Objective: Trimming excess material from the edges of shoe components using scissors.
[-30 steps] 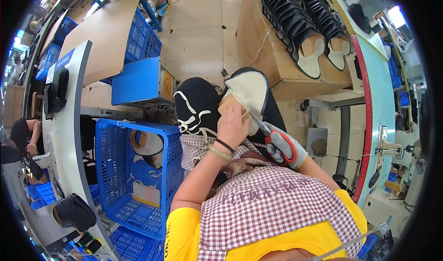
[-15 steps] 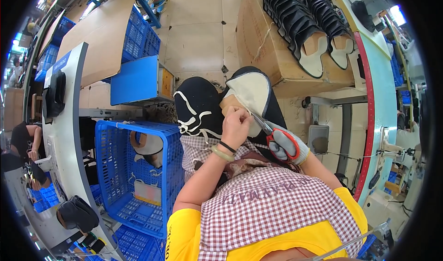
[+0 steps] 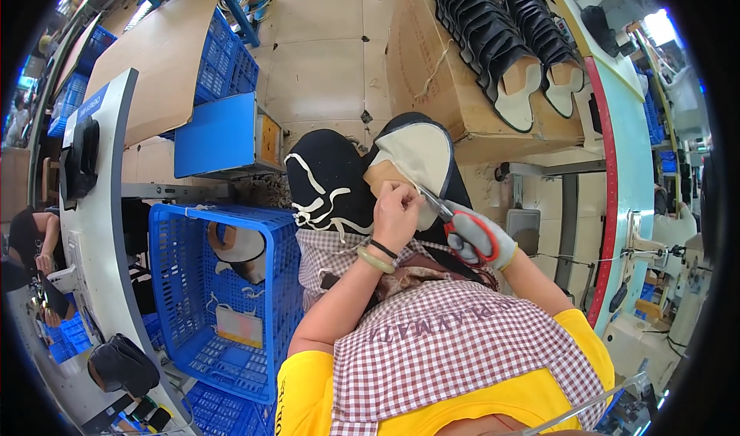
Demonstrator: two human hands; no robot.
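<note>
Trimming the edge seemed the step in hand. The shoe piece (image 3: pixel 420 155) lay over the right thigh (image 3: pixel 459 186); the left hand (image 3: pixel 395 214) seemingly pinched its edge, while the gloved right hand (image 3: pixel 472 233) gripped scissors (image 3: pixel 437 206) beside it. Next called for a taut edge and careful snip.

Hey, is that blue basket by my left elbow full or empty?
Neither: the blue basket holds a few items, including a cream piece, with bare blue plastic showing between them.
</note>
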